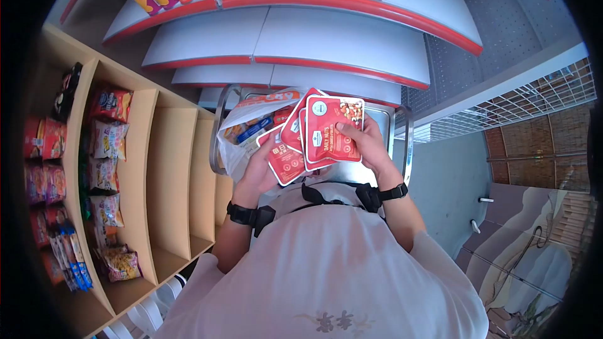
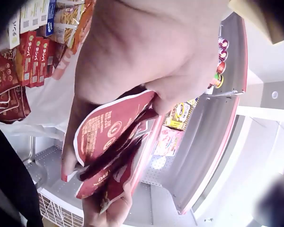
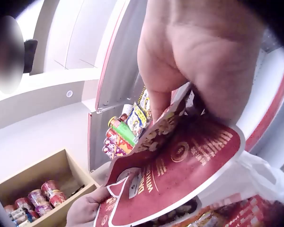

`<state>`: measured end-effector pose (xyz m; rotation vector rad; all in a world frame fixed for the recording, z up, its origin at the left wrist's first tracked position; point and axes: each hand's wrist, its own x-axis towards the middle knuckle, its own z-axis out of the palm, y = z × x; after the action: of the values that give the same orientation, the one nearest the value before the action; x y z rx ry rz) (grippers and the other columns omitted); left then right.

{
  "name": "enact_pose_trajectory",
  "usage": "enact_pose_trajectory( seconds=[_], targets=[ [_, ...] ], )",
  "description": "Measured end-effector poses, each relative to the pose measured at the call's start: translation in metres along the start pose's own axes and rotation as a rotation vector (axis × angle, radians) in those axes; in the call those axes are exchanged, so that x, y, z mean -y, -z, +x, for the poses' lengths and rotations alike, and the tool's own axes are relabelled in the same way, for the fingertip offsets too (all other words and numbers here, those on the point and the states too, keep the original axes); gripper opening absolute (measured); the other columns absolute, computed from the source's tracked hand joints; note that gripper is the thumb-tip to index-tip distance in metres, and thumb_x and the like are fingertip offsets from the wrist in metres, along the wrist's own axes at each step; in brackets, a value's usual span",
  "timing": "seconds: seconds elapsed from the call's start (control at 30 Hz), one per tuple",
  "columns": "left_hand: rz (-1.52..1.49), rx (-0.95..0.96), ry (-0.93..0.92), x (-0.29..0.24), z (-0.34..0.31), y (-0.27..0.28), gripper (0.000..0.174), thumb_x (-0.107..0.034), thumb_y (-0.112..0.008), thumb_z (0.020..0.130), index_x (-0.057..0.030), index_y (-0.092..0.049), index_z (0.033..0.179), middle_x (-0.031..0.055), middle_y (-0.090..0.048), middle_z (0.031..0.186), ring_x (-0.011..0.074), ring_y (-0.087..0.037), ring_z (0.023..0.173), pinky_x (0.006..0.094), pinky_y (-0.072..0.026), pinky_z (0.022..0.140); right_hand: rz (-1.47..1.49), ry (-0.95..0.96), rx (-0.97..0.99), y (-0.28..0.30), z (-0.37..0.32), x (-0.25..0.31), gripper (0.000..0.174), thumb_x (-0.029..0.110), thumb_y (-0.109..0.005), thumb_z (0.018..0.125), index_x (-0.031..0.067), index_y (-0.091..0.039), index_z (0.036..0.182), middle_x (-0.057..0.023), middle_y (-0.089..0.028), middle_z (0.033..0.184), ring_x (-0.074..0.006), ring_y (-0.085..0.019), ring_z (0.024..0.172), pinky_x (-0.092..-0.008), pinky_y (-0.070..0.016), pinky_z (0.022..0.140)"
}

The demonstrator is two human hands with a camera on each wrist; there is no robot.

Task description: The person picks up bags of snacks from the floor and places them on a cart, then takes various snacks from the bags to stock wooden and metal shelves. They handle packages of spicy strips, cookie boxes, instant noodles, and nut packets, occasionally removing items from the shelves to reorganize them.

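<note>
Several red packets labelled Daily Nuts (image 1: pixel 323 141) are fanned out between the two hands in the head view. The left hand (image 1: pixel 259 166) grips the lower-left packet (image 1: pixel 287 164) by its edge. With the thumb on its front, the right hand (image 1: pixel 372 147) pinches the top packet near its right edge. In the left wrist view the left hand (image 2: pixel 142 52) curls over red packets (image 2: pixel 102 130). The right wrist view has the right hand (image 3: pixel 199 52) round the upper end of a packet (image 3: pixel 180 165), its fingertips partly hidden.
Behind the packets, a white plastic bag (image 1: pixel 233 141) with snacks stands in a metal-railed cart (image 1: pixel 407 144). White shelves with red edges (image 1: pixel 339 0) are ahead, snack bags on the top one. A wooden shelf (image 1: pixel 147 182) with snacks stands left, a wire rack (image 1: pixel 540 97) right.
</note>
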<state>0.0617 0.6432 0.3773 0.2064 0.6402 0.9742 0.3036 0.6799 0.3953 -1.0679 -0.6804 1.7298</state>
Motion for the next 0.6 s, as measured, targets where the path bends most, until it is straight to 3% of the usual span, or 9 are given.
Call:
enact_pose_trajectory(
  seconds=[0.13,0.2,0.23,0.3,0.37,0.43,0.57,0.6],
  targets=[
    [0.0,-0.09,-0.038,-0.007,-0.001,-0.001,0.047,-0.034,-0.043,0.1,-0.0039,-0.038,0.135,0.0159,-0.053,0.13,0.0277,-0.056,0.116,0.0457,-0.0481,0.096,-0.123,0.164,-0.078,-0.004,-0.008,0.012,0.029,0.006,-0.069,0.084,-0.0003,-0.05,0.105,-0.014,-0.064,0.107,-0.0199,-0.066,0.091,-0.0321,-0.0579,0.074],
    [0.054,-0.093,0.005,-0.012,-0.002,-0.007,0.051,-0.04,-0.041,0.099,-0.0038,-0.037,0.136,0.0168,-0.051,0.132,0.0298,-0.055,0.117,0.0477,-0.0476,0.097,-0.553,0.798,-0.133,-0.009,-0.016,0.02,0.028,0.001,-0.07,0.076,0.0026,-0.05,0.096,-0.0153,-0.06,0.112,-0.0239,-0.063,0.098,-0.0345,-0.0551,0.078],
    [0.054,-0.092,0.006,-0.014,-0.002,-0.009,0.051,-0.04,-0.041,0.099,-0.0038,-0.037,0.136,0.0168,-0.051,0.132,0.0298,-0.055,0.117,0.0477,-0.0476,0.097,-0.554,0.798,-0.134,-0.012,-0.022,0.026,0.028,0.001,-0.07,0.076,0.0026,-0.05,0.096,-0.0153,-0.06,0.112,-0.0239,-0.063,0.098,-0.0345,-0.0551,0.078],
    [-0.036,0.038,0.028,-0.018,0.0,-0.015,0.055,-0.043,-0.04,0.099,-0.0045,-0.036,0.137,0.0163,-0.051,0.133,0.0293,-0.054,0.119,0.0465,-0.0455,0.099,-0.969,1.018,0.257,-0.02,-0.037,0.039,0.029,0.004,-0.07,0.07,0.0042,-0.048,0.089,-0.0157,-0.056,0.117,-0.0288,-0.058,0.104,-0.0376,-0.0511,0.083],
    [-0.078,0.086,-0.019,-0.014,-0.003,-0.027,0.055,-0.043,-0.041,0.098,-0.0045,-0.037,0.137,0.016,-0.051,0.133,0.0288,-0.054,0.119,0.0456,-0.0442,0.1,-1.367,1.228,0.419,-0.041,-0.048,0.043,0.024,0.011,-0.065,0.069,0.0054,-0.049,0.086,-0.0148,-0.055,0.117,-0.0318,-0.056,0.106,-0.04,-0.0477,0.087],
    [-0.12,0.135,-0.068,-0.013,-0.003,-0.031,0.054,-0.042,-0.042,0.098,-0.0046,-0.037,0.137,0.0157,-0.051,0.133,0.0283,-0.053,0.12,0.0447,-0.0429,0.102,-1.459,1.23,0.483,-0.051,-0.055,0.029,0.022,0.014,-0.062,0.071,0.0062,-0.048,0.086,-0.0142,-0.055,0.118,-0.0317,-0.055,0.108,-0.0415,-0.0464,0.089],
    [0.037,0.031,-0.134,-0.017,-0.004,-0.028,0.052,-0.032,-0.047,0.096,-0.0033,-0.036,0.138,0.0156,-0.05,0.134,0.0284,-0.05,0.123,0.044,-0.0397,0.104,-1.575,1.176,0.592,-0.052,-0.057,0.024,0.019,0.015,-0.06,0.074,0.0081,-0.048,0.087,-0.0137,-0.055,0.12,-0.0323,-0.052,0.111,-0.0437,-0.0438,0.093],
    [-0.001,0.117,-0.147,-0.017,-0.005,-0.024,0.054,-0.032,-0.048,0.095,-0.0034,-0.035,0.139,0.0155,-0.048,0.135,0.0289,-0.048,0.125,0.0442,-0.038,0.105,-1.574,1.176,0.595,-0.053,-0.058,0.024,0.019,0.015,-0.06,0.074,0.0081,-0.048,0.087,-0.0137,-0.055,0.12,-0.0323,-0.052,0.111,-0.0437,-0.0438,0.093]
  ],
)
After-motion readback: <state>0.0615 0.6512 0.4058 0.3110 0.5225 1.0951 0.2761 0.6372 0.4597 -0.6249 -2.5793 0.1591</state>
